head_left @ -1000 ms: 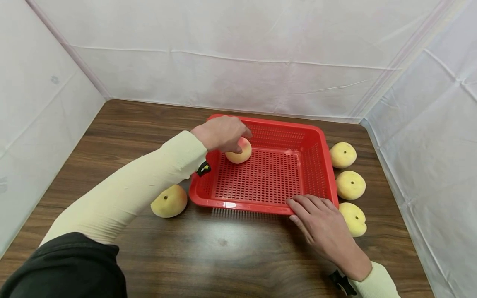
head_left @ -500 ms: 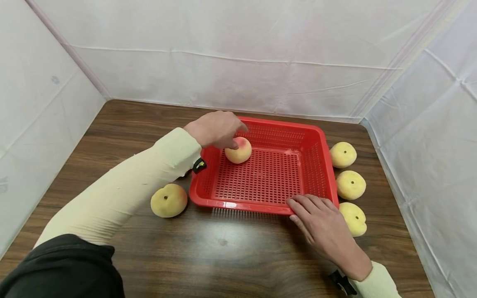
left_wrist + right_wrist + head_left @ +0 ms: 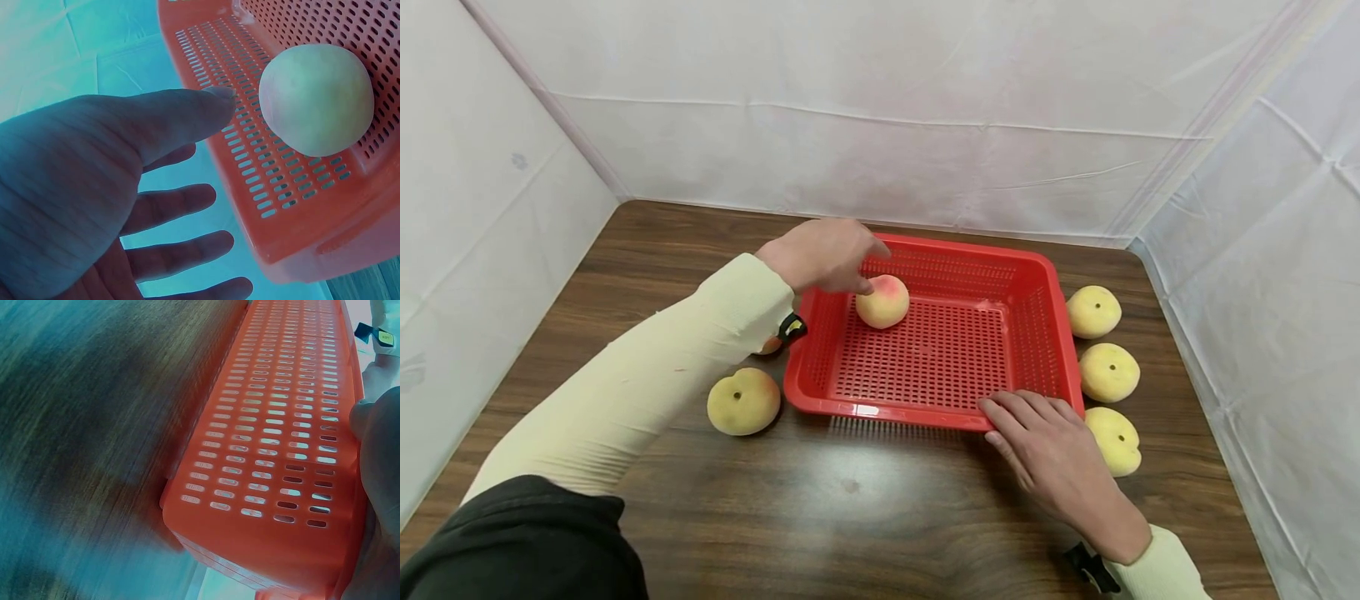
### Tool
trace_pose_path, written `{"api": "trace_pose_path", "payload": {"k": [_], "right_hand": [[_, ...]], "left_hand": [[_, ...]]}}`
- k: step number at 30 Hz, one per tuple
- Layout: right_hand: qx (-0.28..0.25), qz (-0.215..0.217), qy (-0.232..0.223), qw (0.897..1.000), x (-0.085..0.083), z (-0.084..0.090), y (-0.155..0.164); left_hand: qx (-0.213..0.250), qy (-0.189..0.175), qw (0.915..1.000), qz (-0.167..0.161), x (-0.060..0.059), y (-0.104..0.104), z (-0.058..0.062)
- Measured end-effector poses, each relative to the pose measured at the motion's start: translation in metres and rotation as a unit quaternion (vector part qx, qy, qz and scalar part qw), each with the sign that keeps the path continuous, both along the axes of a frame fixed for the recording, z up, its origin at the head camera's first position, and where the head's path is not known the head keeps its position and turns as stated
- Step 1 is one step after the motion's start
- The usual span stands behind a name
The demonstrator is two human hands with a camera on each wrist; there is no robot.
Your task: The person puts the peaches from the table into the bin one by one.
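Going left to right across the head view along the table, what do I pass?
Peach on the table → left hand → peach in the basket → red basket → right hand on the basket's near rim → three peaches right of the basket.

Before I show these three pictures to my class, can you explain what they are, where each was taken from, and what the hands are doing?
No machine here: a person wears three cameras. The wide picture comes from the head; the two tinted close-ups come from the wrists.

A red perforated basket stands on a wooden table. One peach lies inside it. Three peaches sit to its right, one to its left, and another peeks from behind the sleeve.

The left hand hovers beside the basket peach with fingers spread, holding nothing, as the left wrist view shows. The right hand rests with straight fingers on the basket's near rim.
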State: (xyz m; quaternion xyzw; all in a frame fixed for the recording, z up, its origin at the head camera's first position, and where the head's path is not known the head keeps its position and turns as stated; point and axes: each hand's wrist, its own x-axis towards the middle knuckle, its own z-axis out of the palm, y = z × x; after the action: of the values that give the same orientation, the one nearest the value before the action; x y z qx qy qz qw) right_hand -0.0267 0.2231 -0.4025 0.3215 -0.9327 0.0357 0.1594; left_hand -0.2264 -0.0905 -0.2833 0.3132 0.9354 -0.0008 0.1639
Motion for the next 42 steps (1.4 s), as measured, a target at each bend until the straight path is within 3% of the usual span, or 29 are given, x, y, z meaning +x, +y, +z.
{"api": "trace_pose_path", "payload": {"k": [11,33,42], "right_hand": [[0.002,0.0,-0.001,1.0,0.0,-0.001,-0.001],[0.005,-0.001,-0.011,1.0,-0.001,-0.001,-0.001],[0.008,-0.007,-0.015,1.0,-0.001,-0.001,0.0]], "left_hand": [[0.011,0.007,0.9999,0.009,0.001,-0.014,0.001],[0.019,-0.014,0.9968,0.077,0.002,-0.048,0.005],[0.026,-0.008,0.9966,0.077,0.003,-0.057,0.008]]}}
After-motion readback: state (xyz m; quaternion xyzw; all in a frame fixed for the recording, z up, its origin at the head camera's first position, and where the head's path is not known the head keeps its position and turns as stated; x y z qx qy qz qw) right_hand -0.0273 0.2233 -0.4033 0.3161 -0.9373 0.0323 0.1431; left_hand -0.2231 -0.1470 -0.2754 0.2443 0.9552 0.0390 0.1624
